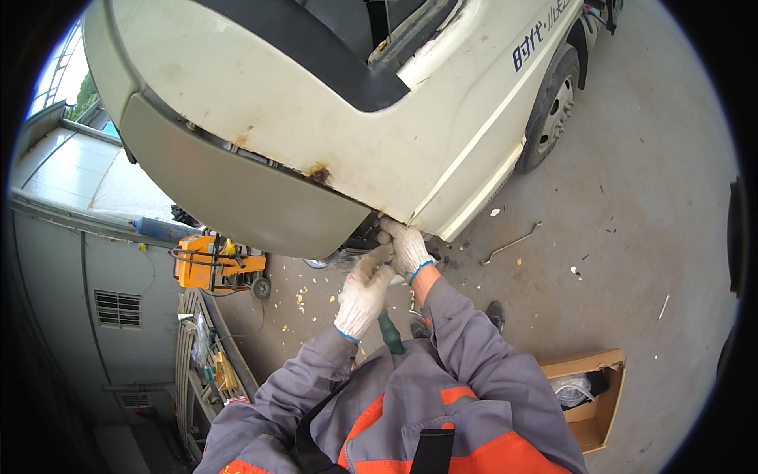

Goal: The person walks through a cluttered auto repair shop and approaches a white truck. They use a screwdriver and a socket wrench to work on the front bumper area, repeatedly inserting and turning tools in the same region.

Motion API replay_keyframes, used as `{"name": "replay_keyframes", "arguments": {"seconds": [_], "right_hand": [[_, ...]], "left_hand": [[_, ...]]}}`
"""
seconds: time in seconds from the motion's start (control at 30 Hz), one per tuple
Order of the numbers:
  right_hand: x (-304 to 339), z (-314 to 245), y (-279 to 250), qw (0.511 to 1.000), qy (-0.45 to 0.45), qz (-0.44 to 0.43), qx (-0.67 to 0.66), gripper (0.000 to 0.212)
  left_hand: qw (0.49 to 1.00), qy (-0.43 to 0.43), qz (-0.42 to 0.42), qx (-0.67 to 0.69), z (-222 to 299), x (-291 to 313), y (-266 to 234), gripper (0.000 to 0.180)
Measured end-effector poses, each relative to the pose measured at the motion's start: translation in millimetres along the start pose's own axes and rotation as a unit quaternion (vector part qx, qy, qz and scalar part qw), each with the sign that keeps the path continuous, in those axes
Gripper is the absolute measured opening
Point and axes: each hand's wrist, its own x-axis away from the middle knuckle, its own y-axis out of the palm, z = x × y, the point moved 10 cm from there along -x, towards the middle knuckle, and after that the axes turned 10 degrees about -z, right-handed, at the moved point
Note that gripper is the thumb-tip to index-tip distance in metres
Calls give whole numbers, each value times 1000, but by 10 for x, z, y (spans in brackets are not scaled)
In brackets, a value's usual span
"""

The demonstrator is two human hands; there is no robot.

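Observation:
Both my hands wear white knitted gloves with blue cuffs and work close together at the lower corner of a white truck cab. My right hand has its fingers curled at the gap below the cab's edge, next to the grey-beige lower panel. Just nearer and to the left is my left hand, its thumb and fingers bent toward the right one. What either hand grips is hidden. A dark green handle sticks out below my left hand, toward my jacket; whether that hand holds it I cannot tell.
A wrench lies on the floor right of the cab, and a thin metal tool farther right. An open cardboard box stands near right. At left are an orange wheeled machine and a metal rack. Chips litter the floor.

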Motion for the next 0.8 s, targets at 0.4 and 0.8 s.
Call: {"name": "replay_keyframes", "arguments": {"seconds": [0.4,0.8], "right_hand": [[-80,16,-22,999,-14,-40,-10,9],[-106,96,-75,999,6,-19,-31,12]], "left_hand": [[997,70,12,-23,214,5,-22,54],[996,46,31,71,377,20,-111,48]]}}
